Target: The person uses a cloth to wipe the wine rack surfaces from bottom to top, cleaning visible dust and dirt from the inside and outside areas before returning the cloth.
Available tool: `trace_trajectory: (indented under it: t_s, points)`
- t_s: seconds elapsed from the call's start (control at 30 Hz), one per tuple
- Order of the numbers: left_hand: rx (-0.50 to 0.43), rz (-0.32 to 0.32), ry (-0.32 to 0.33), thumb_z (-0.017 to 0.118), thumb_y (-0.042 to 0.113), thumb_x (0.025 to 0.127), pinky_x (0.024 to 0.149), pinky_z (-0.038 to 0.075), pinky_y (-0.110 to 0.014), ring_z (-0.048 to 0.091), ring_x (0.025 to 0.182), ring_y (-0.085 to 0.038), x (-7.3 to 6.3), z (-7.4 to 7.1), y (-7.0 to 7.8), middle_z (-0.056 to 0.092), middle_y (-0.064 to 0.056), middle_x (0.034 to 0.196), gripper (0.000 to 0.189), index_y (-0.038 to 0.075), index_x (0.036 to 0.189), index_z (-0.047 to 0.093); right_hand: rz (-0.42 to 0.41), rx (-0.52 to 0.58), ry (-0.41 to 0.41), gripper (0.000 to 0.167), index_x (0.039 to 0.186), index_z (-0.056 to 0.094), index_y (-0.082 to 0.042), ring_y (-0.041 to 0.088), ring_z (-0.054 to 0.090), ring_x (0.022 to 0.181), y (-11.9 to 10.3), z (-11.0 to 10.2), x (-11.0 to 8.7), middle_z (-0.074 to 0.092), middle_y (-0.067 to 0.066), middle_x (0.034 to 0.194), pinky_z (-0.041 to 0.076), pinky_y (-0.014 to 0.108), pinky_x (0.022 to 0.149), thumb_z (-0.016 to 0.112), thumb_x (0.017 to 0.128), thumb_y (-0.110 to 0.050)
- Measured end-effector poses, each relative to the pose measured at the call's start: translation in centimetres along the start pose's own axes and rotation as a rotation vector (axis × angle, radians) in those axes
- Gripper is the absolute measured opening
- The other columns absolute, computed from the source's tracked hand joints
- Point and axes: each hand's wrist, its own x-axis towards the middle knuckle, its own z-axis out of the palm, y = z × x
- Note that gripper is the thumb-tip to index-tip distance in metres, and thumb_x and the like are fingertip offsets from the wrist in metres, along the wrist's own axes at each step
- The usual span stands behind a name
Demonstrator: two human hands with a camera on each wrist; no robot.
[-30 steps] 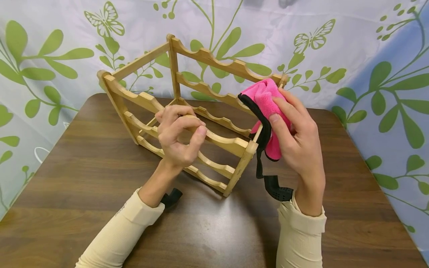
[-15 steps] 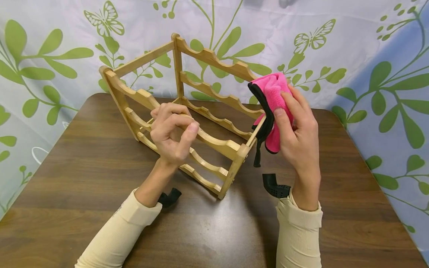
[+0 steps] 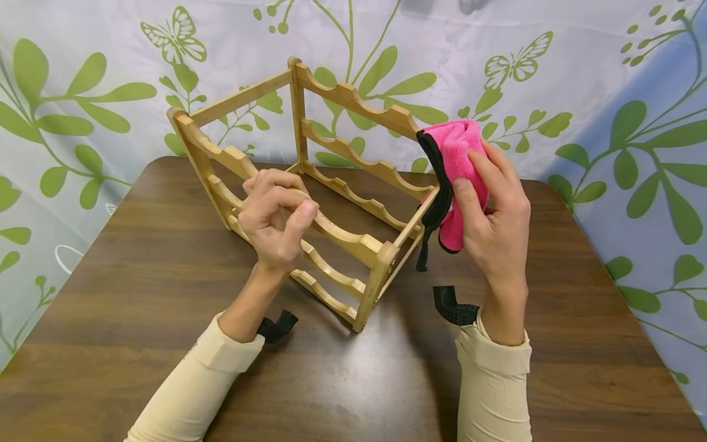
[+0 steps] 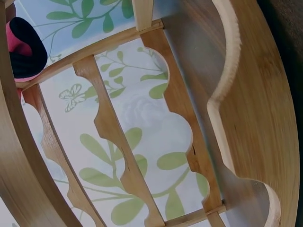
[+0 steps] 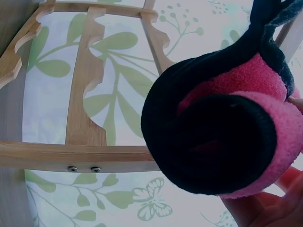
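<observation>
A light wooden wine rack with scalloped rails stands at an angle on the table. My left hand grips its near top rail, fingers curled over the wood. In my right hand is a folded pink cloth with black edging, pinched between thumb and fingers. The cloth lies against the rack's right end, by the far upright, and hides that corner. From the right wrist, the cloth shows its rolled black border beside the rack's end post. The left wrist view shows the scalloped rails from close up.
The brown wooden table spreads around the rack. Behind it hangs a pale curtain printed with green leaves and butterflies. Black wrist-worn pieces show beside both sleeves. A thin white loop shows past the table's left edge.
The rack's near right corner has swung left and toward me, along with my left hand. My right hand and the cloth have shifted slightly right and up, uncovering more of the end bars.
</observation>
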Motion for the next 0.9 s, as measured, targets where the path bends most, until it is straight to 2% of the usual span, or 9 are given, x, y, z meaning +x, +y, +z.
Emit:
trace_trajectory:
  t_s: [0.17,0.3,0.47,0.57,0.7,0.8,0.9]
  points:
    - [-0.025,-0.026,0.022,0.060,0.015,0.071,0.083,0.021,-0.033,0.047,0.062,-0.019,0.3,-0.4,-0.2,0.052,-0.009,0.059,0.022,0.004,0.053,0.057,0.008,-0.006,0.054,0.033,0.121,0.069,0.001,0.022,0.056,0.118,-0.2,0.1,-0.1,0.060,0.010,0.132,0.050,0.023,0.090,0.066,0.088,0.001]
    - [-0.045,-0.032,0.025,0.059,0.014,0.070,0.084,0.022,-0.033,0.048,0.062,-0.018,0.5,-0.6,-0.4,0.052,-0.009,0.059,0.021,0.002,0.053,0.056,0.015,0.032,0.076,0.031,0.117,0.070,0.002,0.023,0.057,0.117,-0.3,0.2,0.0,0.061,0.012,0.129,0.050,0.025,0.090,0.066,0.086,0.001]
    - [0.004,-0.016,-0.018,0.062,0.020,0.078,0.082,0.025,-0.033,0.049,0.062,-0.020,0.4,-1.0,-0.3,0.054,-0.012,0.062,0.028,0.001,0.058,0.060,0.038,0.081,0.086,0.030,0.114,0.070,0.004,0.024,0.056,0.117,-0.3,0.0,0.0,0.061,0.015,0.127,0.050,0.027,0.090,0.066,0.085,0.003]
    - [0.123,0.010,-0.083,0.063,0.030,0.087,0.082,0.030,-0.034,0.051,0.059,-0.022,0.3,-1.2,0.3,0.058,-0.015,0.070,0.036,0.001,0.066,0.064,0.043,0.072,0.092,0.031,0.114,0.070,0.004,0.024,0.056,0.117,-0.4,-0.3,0.0,0.062,0.014,0.126,0.050,0.026,0.089,0.066,0.084,0.002]
    - [0.314,0.079,-0.187,0.058,0.046,0.093,0.081,0.039,-0.040,0.059,0.073,-0.029,0.3,-1.1,2.2,0.065,-0.017,0.089,0.048,0.001,0.079,0.069,0.028,0.081,0.135,0.031,0.113,0.070,0.005,0.024,0.056,0.114,-1.0,-0.8,0.3,0.064,0.013,0.123,0.051,0.027,0.089,0.068,0.083,0.002]
    - [0.391,0.140,-0.281,0.055,0.053,0.094,0.088,0.043,-0.046,0.062,0.091,-0.035,0.3,-0.6,4.0,0.068,-0.017,0.098,0.055,0.001,0.089,0.071,0.016,0.161,0.254,0.030,0.110,0.069,0.009,0.028,0.057,0.111,-1.9,-1.1,0.5,0.065,0.014,0.117,0.052,0.029,0.090,0.068,0.080,0.004]
    - [0.442,0.191,-0.382,0.056,0.053,0.094,0.095,0.044,-0.050,0.064,0.097,-0.035,0.2,0.0,5.8,0.070,-0.017,0.097,0.056,-0.001,0.095,0.071,0.011,0.251,0.443,0.027,0.104,0.069,0.013,0.032,0.056,0.108,-2.7,-1.3,0.9,0.067,0.015,0.110,0.050,0.033,0.092,0.066,0.078,0.006]
